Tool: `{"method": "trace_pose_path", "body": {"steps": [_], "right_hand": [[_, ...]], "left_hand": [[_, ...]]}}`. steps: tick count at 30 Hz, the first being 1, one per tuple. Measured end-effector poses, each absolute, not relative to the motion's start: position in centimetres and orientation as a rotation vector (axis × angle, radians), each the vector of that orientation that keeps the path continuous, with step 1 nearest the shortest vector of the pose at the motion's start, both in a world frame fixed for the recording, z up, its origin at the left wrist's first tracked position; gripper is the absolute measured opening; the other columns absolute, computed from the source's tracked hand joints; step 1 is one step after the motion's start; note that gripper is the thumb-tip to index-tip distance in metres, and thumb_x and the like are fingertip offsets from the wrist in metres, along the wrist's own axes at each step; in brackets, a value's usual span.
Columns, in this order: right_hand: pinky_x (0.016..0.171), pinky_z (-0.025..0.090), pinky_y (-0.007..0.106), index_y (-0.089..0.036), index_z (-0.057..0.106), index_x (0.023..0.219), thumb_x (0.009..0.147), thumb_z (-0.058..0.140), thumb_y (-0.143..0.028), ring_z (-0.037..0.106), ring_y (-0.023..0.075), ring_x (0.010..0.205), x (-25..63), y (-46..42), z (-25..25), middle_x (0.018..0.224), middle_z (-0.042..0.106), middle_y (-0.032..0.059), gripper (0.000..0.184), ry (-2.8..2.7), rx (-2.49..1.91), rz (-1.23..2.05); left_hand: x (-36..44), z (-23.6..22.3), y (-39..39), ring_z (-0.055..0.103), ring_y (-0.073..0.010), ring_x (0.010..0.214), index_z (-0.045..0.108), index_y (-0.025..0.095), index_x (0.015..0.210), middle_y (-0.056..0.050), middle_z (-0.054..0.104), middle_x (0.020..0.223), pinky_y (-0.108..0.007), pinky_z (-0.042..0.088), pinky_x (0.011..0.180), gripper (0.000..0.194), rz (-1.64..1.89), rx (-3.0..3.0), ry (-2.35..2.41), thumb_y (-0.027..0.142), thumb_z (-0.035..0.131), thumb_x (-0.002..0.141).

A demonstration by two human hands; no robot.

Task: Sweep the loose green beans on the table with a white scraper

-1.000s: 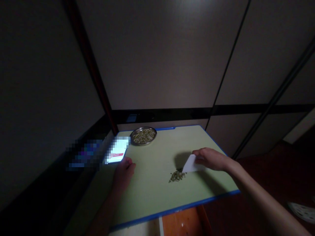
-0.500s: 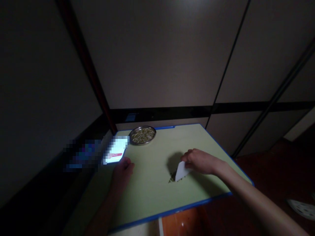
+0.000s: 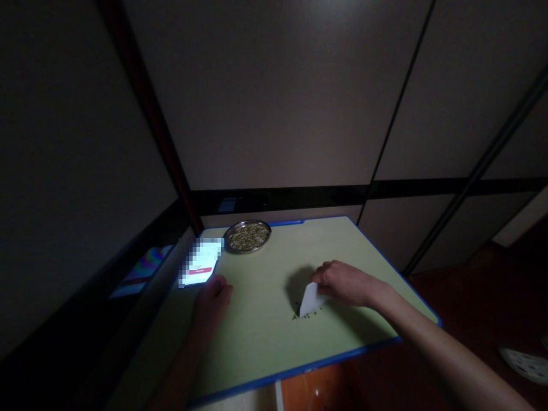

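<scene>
My right hand (image 3: 338, 281) pinches a white card (image 3: 310, 299), which looks like stiff paper or thin plastic. The card stands tilted, its lower edge at the green tabletop (image 3: 261, 319). Small dark green grains (image 3: 306, 315), like mung beans, are scattered along that edge; the card may hide more of them. My left hand (image 3: 213, 301) lies on the tabletop with its fingers curled in, and I see nothing in it. Just beyond it is a lit phone-like screen (image 3: 200, 264), partly blurred out. A round metal plate (image 3: 247, 250) holding green and pale grains stands at the back left.
Blue edging (image 3: 325, 361) runs around the table. Dark cabinet panels (image 3: 282, 114) rise behind it, and a dark glossy surface borders it on the left. An orange-brown surface (image 3: 317, 385) shows below the front edge. A white perforated shoe (image 3: 524, 364) is on the floor at right.
My right hand has moved the card slightly left, over the grains. The dark clump by its edge no longer shows, leaving scattered grains in view. My left hand has hardly moved.
</scene>
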State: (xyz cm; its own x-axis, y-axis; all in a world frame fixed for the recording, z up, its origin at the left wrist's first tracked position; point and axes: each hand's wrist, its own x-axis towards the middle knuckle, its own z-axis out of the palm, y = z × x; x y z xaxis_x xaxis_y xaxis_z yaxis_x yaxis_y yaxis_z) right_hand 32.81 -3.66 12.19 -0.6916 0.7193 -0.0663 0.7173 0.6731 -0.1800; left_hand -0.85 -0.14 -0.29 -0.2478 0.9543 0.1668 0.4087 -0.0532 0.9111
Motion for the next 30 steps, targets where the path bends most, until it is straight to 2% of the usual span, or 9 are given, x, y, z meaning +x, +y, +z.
{"method": "trace_pose_path", "body": {"steps": [24,30], "right_hand": [[0.079,0.041,0.028,-0.019,0.067,0.088,0.091,0.054,-0.019,0.063,0.0195,0.09,33.8,-4.2,13.0,0.091,0.071,0.0071,0.013,-2.82,-1.237,0.382],[0.077,0.039,0.027,-0.018,0.064,0.09,0.094,0.049,-0.02,0.064,0.0202,0.089,35.1,-4.1,14.5,0.094,0.071,0.0101,0.015,-2.67,-1.473,0.18]], "left_hand": [[-0.4,0.7,-0.6,0.04,-0.0111,0.044,0.04,0.024,0.069,0.008,0.043,0.048,-0.023,0.03,0.044,0.015,1.292,1.434,1.68,0.033,0.052,0.068],[-0.3,0.9,-0.7,0.04,-0.0116,0.044,0.04,0.024,0.067,0.007,0.044,0.047,-0.024,0.031,0.044,0.015,1.285,1.435,1.7,0.033,0.052,0.067]]}}
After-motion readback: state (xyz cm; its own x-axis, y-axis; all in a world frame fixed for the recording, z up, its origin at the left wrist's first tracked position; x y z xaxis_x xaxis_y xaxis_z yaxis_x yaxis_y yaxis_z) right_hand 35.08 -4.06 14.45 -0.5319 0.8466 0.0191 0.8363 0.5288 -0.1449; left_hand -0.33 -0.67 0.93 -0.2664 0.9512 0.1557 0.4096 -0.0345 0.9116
